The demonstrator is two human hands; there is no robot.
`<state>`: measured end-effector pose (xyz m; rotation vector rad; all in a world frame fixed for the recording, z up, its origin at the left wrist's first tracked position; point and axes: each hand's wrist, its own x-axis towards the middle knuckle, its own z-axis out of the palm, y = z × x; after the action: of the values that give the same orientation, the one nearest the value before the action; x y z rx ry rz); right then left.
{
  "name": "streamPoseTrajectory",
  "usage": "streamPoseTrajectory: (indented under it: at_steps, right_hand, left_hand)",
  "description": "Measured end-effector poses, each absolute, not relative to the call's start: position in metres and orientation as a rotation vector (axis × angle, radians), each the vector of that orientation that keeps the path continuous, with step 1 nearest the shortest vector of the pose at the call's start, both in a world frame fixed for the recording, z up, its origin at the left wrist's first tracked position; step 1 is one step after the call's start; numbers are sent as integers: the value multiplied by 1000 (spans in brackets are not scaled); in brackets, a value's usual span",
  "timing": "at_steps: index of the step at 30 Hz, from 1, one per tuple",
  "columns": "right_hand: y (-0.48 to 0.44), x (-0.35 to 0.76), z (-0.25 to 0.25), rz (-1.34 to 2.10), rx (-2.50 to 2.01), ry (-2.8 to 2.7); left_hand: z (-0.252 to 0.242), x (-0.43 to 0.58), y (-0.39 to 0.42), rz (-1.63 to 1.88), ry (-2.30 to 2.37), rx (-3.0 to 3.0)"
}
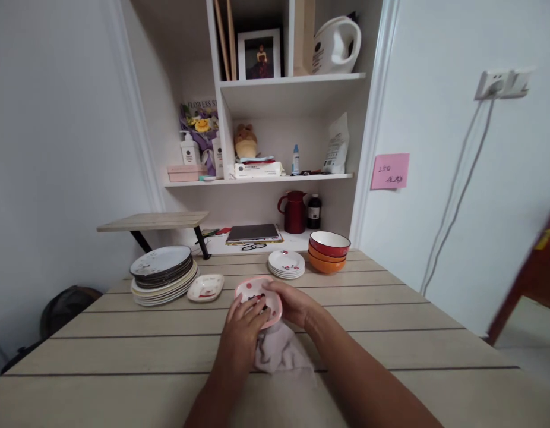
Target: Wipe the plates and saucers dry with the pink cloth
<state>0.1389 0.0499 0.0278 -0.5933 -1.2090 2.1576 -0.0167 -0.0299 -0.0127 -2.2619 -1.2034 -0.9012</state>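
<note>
Both hands are on a small squarish dish with a pink rim, pink dots and a dark and red picture inside, tilted up above the table. My right hand grips its right side, thumb over the rim and fingers hidden behind. Across the lower left rim lie the fingers of my left hand, reaching into the dish; its thumb is out of sight. A pale greyish-pink cloth hangs below the dish between my wrists. Which hand holds the cloth, I cannot tell. To the left sits a similar cream dish.
A tall stack of plates stands at the left, near a small raised shelf. Small white plates and stacked red and orange bowls are farther back. Behind are a closed laptop, glasses and a red jug.
</note>
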Motion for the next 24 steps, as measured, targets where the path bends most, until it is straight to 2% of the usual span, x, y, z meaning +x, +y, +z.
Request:
streamPoseTrajectory:
  at_steps: [3,8,13,20,24]
  right_hand:
    - [46,135,23,2281,-444,-1065]
    - [34,125,17,2265,-53,-864]
    - [33,113,19,2158,-173,-740]
    - [61,139,28,1926,-259,-519]
    - [72,152,24,1850,-272,-470]
  left_hand:
    - [-12,-15,-31,-910,-1197,-2257]
    - [-8,-18,-32,-943,-1153,-2237]
    - [-11,-15,-30,-1016,-1349,-2178]
    - [-7,-15,-53,-1458,-1656,-1914]
    - [-13,-6,-75,-1111,-1470,-2519]
